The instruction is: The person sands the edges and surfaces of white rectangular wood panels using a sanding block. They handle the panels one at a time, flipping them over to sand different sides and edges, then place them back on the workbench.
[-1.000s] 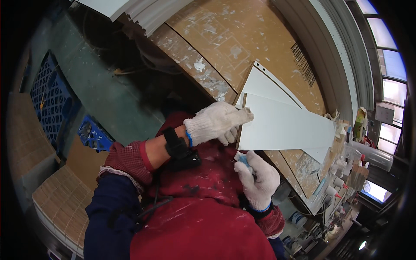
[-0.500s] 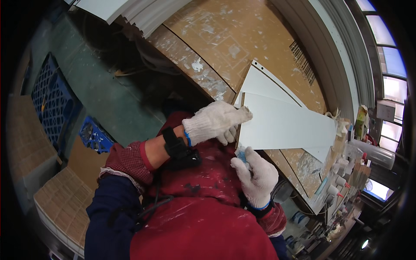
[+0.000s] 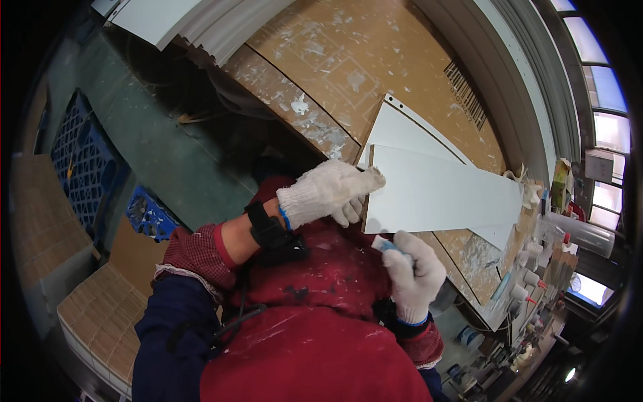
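A white panel (image 3: 442, 194) with a brown end edge lies across another white panel (image 3: 396, 130), which has dark holes and a groove along one side. My left hand (image 3: 328, 189), in a white knitted glove, is closed on the near left end of the top panel, thumb above and fingers beneath. Just off that panel's near corner, my gloved right hand (image 3: 416, 276) pinches a small flat light-blue and white piece (image 3: 388, 246); its exact kind is hard to make out.
Both panels rest on a brown workbench (image 3: 315, 124) spotted with white residue. White bottles with red tips (image 3: 521, 293) and a clear cylinder (image 3: 586, 234) crowd its right end. On the floor at left are a blue plastic pallet (image 3: 84, 161), a blue crate (image 3: 151, 213) and a stack of brown boards (image 3: 107, 315).
My right hand has moved right and slightly nearer me with the light-blue piece, away from the panel's near corner. My left hand keeps its grip on the panel's end.
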`<state>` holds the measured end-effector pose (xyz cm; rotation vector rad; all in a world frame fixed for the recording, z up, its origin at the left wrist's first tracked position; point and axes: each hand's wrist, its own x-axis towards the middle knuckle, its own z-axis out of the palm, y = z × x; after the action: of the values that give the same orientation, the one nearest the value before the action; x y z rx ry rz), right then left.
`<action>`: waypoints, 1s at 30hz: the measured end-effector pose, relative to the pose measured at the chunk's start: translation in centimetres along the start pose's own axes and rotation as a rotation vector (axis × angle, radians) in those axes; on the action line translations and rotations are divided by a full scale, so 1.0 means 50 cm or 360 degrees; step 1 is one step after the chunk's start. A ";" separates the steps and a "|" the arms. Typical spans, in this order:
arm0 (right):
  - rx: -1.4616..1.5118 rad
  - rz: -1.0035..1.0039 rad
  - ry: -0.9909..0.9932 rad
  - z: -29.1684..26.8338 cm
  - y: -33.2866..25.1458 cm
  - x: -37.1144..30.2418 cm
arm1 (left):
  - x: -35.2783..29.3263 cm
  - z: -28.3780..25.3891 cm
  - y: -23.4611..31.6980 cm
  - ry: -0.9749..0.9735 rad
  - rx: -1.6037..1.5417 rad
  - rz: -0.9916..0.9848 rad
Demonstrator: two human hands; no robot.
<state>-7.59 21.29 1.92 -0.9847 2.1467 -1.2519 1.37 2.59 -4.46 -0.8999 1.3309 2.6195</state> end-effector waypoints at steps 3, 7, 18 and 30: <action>0.0124 0.0184 0.0233 -0.038 0.032 -0.006 | -0.005 -0.002 0.006 -0.0048 0.0134 -0.0137; 0.0310 0.0247 0.0341 -0.058 0.057 -0.006 | -0.013 0.002 0.003 -0.0032 0.0368 -0.0147; 0.0220 -0.0016 0.0189 -0.072 0.053 0.029 | -0.005 0.019 0.008 -0.0032 0.0468 -0.0153; 0.0555 0.0228 0.0482 -0.140 0.099 0.045 | -0.100 -0.095 -0.005 0.0116 0.0533 -0.0204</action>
<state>-15.57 25.02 0.83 -0.5140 2.0662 -1.7152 7.82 0.12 -4.17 -0.9947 1.6060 2.1987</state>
